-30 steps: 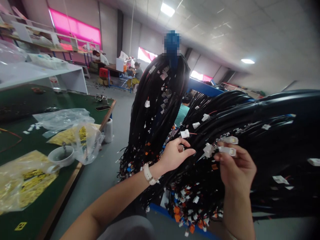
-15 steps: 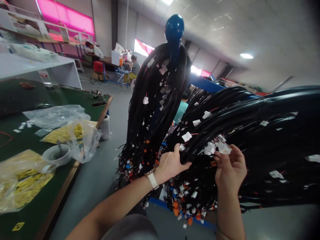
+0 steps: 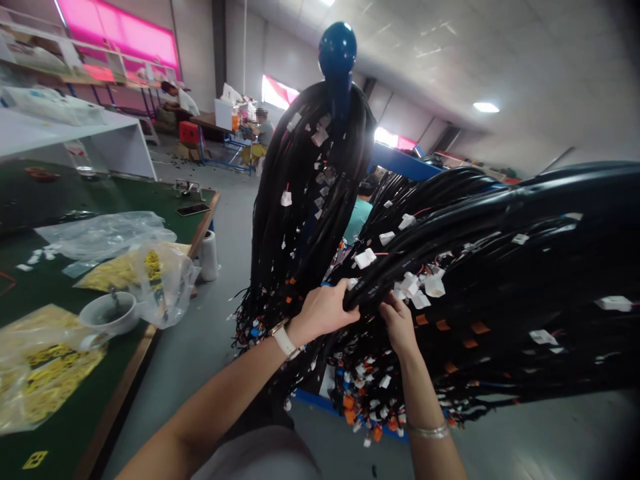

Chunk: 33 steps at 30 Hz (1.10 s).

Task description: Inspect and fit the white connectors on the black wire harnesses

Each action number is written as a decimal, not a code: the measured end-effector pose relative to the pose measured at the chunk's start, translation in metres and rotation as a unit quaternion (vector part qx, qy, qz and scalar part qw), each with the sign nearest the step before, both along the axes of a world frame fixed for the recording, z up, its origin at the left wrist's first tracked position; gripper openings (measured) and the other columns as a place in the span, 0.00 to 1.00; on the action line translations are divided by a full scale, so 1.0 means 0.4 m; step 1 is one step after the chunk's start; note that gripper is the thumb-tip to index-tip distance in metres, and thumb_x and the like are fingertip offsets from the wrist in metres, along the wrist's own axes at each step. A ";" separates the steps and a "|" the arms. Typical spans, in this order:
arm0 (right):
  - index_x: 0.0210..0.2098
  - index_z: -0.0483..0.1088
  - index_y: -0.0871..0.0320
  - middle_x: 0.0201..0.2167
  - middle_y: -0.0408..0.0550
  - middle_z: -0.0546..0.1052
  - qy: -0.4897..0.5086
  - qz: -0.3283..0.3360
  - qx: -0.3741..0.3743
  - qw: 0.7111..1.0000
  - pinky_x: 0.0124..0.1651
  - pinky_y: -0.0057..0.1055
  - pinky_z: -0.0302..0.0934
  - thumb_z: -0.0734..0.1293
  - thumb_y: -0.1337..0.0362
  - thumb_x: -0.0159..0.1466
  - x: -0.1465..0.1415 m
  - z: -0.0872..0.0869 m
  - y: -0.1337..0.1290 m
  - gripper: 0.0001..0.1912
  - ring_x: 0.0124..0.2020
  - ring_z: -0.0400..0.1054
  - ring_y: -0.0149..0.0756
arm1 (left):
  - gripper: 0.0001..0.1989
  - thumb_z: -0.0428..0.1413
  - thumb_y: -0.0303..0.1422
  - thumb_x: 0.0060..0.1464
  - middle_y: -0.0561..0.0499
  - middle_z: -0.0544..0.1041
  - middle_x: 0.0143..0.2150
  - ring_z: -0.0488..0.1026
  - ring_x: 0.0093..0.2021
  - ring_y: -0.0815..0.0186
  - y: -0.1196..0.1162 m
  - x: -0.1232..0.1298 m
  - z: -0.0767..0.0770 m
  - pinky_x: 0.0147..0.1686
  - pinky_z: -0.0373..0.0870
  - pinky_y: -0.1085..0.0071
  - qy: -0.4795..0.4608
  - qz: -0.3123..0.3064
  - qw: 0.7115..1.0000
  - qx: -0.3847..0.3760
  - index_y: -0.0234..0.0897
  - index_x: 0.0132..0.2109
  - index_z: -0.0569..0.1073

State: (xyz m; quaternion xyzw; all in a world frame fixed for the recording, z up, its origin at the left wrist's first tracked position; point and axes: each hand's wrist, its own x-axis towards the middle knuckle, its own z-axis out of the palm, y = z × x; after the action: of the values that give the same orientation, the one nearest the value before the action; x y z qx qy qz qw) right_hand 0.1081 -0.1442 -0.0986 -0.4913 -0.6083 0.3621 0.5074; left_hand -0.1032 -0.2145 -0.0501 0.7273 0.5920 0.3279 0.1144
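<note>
My left hand (image 3: 323, 312), with a pale watch on its wrist, is wrapped round part of a thick bundle of black cables (image 3: 480, 220). My right hand (image 3: 401, 327) is beside it to the right, fingers closed on black cable at the lower side of the same bundle; its fingertips are partly hidden. Just above the right hand, a cluster of white connectors (image 3: 417, 285) hangs from thin wires. Another white connector (image 3: 365, 259) lies above my left hand. Orange tabs (image 3: 443, 325) show on the cables to the right.
A second cable bundle (image 3: 310, 193) hangs from a blue post with a round knob (image 3: 337, 50). To the left is a green-topped table (image 3: 75, 453) with bags of yellow parts (image 3: 45, 373), a white cup (image 3: 109, 312) and a phone (image 3: 193, 209). Other people sit farther back.
My right hand has let go of the white connectors and moved left and down onto the cables near my left hand. My left hand keeps its hold; the view has shifted slightly.
</note>
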 end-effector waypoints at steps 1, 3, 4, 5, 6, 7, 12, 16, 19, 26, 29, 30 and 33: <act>0.40 0.74 0.58 0.36 0.49 0.79 -0.004 0.006 -0.003 1.000 0.45 0.40 0.64 0.69 0.58 0.52 -0.003 0.004 -0.001 0.17 0.39 0.71 0.42 | 0.16 0.52 0.44 0.54 0.50 0.79 0.32 0.78 0.32 0.56 0.002 -0.005 0.002 0.29 0.67 0.68 -0.002 -0.003 1.000 -0.003 0.41 0.46 0.69; 0.42 0.73 0.58 0.39 0.49 0.79 -0.012 0.011 -0.006 1.000 0.46 0.39 0.63 0.70 0.58 0.52 -0.014 0.014 -0.010 0.19 0.42 0.70 0.43 | 0.15 0.52 0.44 0.54 0.51 0.79 0.32 0.78 0.33 0.56 0.005 -0.012 0.006 0.29 0.67 0.69 -0.005 -0.004 1.000 -0.008 0.42 0.45 0.69; 0.43 0.73 0.58 0.41 0.50 0.78 -0.018 0.012 -0.004 1.000 0.47 0.40 0.63 0.71 0.58 0.51 -0.022 0.019 -0.015 0.20 0.43 0.70 0.43 | 0.15 0.53 0.44 0.53 0.51 0.79 0.32 0.78 0.33 0.56 0.007 -0.014 0.007 0.29 0.67 0.69 -0.005 -0.003 1.000 -0.011 0.42 0.45 0.69; 0.43 0.72 0.58 0.42 0.50 0.78 -0.023 0.010 -0.002 1.000 0.48 0.40 0.63 0.72 0.57 0.51 -0.031 0.022 -0.021 0.21 0.44 0.70 0.43 | 0.16 0.53 0.44 0.53 0.50 0.79 0.32 0.78 0.33 0.56 0.008 -0.015 0.007 0.30 0.67 0.69 -0.006 -0.001 1.000 -0.014 0.42 0.45 0.69; 0.43 0.72 0.59 0.43 0.51 0.78 -0.029 0.005 0.001 1.000 0.48 0.40 0.64 0.72 0.56 0.51 -0.041 0.025 -0.025 0.22 0.44 0.70 0.44 | 0.16 0.53 0.44 0.53 0.50 0.79 0.32 0.78 0.34 0.56 0.009 -0.015 0.007 0.30 0.67 0.69 -0.006 0.002 1.000 -0.015 0.42 0.45 0.69; 0.43 0.72 0.59 0.43 0.52 0.78 -0.034 0.000 0.005 0.999 0.47 0.40 0.64 0.72 0.56 0.51 -0.052 0.025 -0.027 0.22 0.43 0.71 0.44 | 0.16 0.53 0.44 0.53 0.50 0.79 0.32 0.78 0.34 0.56 0.010 -0.015 0.007 0.30 0.67 0.69 -0.007 0.004 1.000 -0.016 0.42 0.46 0.70; 0.37 0.73 0.58 0.36 0.50 0.79 -0.056 -0.029 0.008 0.998 0.44 0.41 0.64 0.73 0.55 0.49 -0.088 0.008 -0.025 0.19 0.39 0.70 0.45 | 0.18 0.54 0.43 0.52 0.50 0.79 0.32 0.78 0.34 0.55 0.012 -0.013 0.003 0.30 0.67 0.68 -0.011 0.007 1.000 -0.012 0.41 0.48 0.70; 0.34 0.74 0.60 0.32 0.49 0.78 -0.054 0.008 -0.019 0.998 0.42 0.39 0.63 0.73 0.57 0.49 -0.077 0.006 -0.027 0.16 0.35 0.69 0.43 | 0.19 0.54 0.44 0.52 0.50 0.79 0.33 0.78 0.34 0.54 0.010 -0.013 0.001 0.30 0.67 0.68 -0.018 0.006 1.000 -0.013 0.41 0.49 0.69; 0.31 0.76 0.61 0.29 0.47 0.77 -0.045 0.062 -0.050 0.996 0.42 0.38 0.62 0.74 0.58 0.48 -0.060 0.017 -0.039 0.14 0.33 0.69 0.41 | 0.21 0.55 0.45 0.52 0.50 0.80 0.33 0.78 0.35 0.55 0.005 -0.012 -0.002 0.30 0.68 0.69 -0.033 -0.002 0.999 -0.020 0.42 0.51 0.69; 0.31 0.76 0.59 0.32 0.47 0.78 0.002 0.141 -0.114 0.983 0.45 0.37 0.62 0.77 0.56 0.46 -0.035 0.028 -0.081 0.17 0.36 0.70 0.39 | 0.19 0.54 0.44 0.53 0.50 0.80 0.34 0.79 0.36 0.56 -0.017 0.005 -0.009 0.30 0.67 0.70 -0.054 -0.002 0.998 -0.021 0.42 0.49 0.70; 0.33 0.77 0.58 0.33 0.49 0.79 0.025 0.184 -0.144 0.972 0.44 0.38 0.64 0.79 0.55 0.42 -0.025 0.032 -0.102 0.21 0.36 0.70 0.41 | 0.19 0.54 0.45 0.53 0.50 0.81 0.35 0.78 0.36 0.56 -0.029 0.009 -0.015 0.30 0.66 0.70 -0.069 -0.005 0.997 -0.019 0.43 0.50 0.70; 0.33 0.77 0.58 0.33 0.49 0.79 0.032 0.193 -0.150 0.969 0.43 0.38 0.64 0.79 0.55 0.41 -0.022 0.033 -0.109 0.22 0.36 0.71 0.41 | 0.19 0.55 0.45 0.53 0.50 0.81 0.35 0.78 0.36 0.57 -0.033 0.008 -0.017 0.30 0.66 0.70 -0.074 -0.007 0.997 -0.018 0.43 0.50 0.70; 0.32 0.77 0.58 0.31 0.49 0.79 0.055 0.212 -0.171 0.961 0.39 0.36 0.65 0.79 0.55 0.39 -0.017 0.033 -0.130 0.22 0.34 0.71 0.40 | 0.19 0.54 0.47 0.53 0.50 0.80 0.34 0.78 0.35 0.57 -0.041 0.006 -0.024 0.30 0.65 0.70 -0.089 0.003 0.996 -0.020 0.42 0.48 0.71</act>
State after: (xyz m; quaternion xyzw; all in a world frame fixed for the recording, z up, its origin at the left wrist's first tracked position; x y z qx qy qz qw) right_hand 0.1014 -0.1963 -0.0853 -0.4097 -0.5990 0.5862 0.3602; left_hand -0.1006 -0.2307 -0.0598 0.6911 0.5877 0.3801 0.1801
